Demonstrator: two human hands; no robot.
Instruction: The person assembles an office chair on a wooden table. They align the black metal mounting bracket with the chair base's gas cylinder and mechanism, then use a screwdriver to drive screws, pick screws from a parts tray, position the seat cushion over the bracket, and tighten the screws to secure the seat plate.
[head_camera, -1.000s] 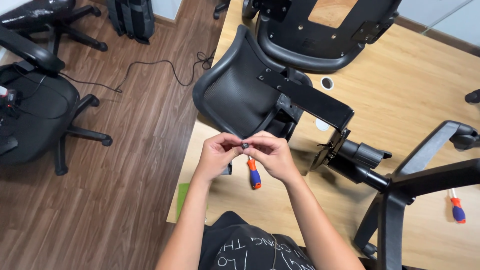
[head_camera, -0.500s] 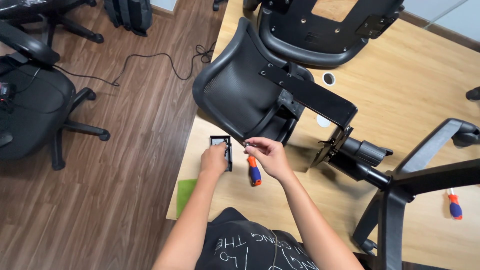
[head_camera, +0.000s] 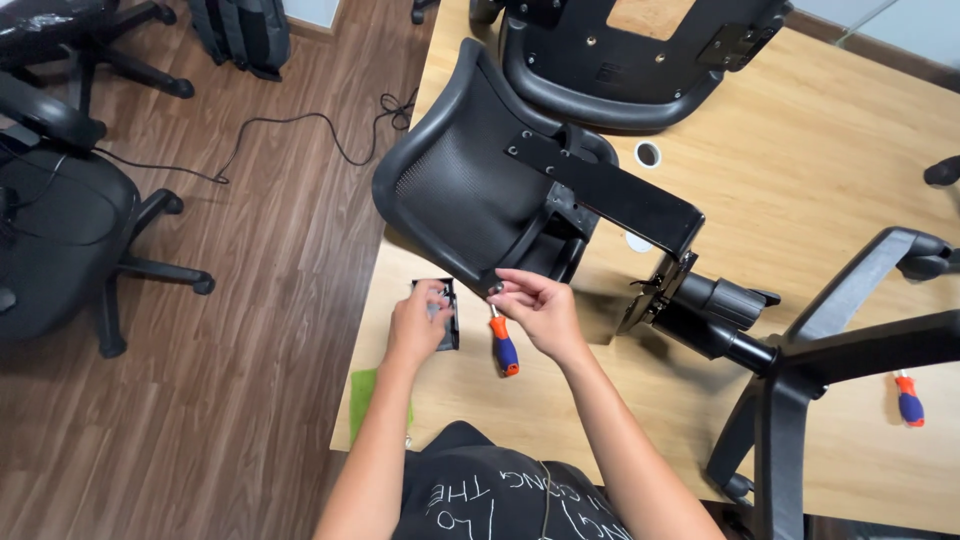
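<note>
My left hand (head_camera: 418, 322) rests on a small black parts tray (head_camera: 450, 312) near the table's left edge, fingertips dipped into it; what they touch is hidden. My right hand (head_camera: 538, 306) hovers just right of it, thumb and forefinger pinched on a small metal part (head_camera: 495, 289). An orange and blue screwdriver (head_camera: 504, 347) lies on the wooden table (head_camera: 830, 180) between my hands. Directly beyond them, a black mesh chair back (head_camera: 465, 185) with its mounting bracket (head_camera: 610, 190) lies tilted on the table.
A chair mechanism with gas cylinder (head_camera: 715, 305) and armrest frame (head_camera: 850, 345) lie at the right. A second screwdriver (head_camera: 908, 398) is farther right. A seat pan (head_camera: 640, 60) sits at the back. An office chair (head_camera: 60, 230) and cable (head_camera: 300, 125) are on the floor.
My hands, joined over the screwdriver a second ago, have parted. The left went left onto the black tray; the right stays over the screwdriver with the small part.
</note>
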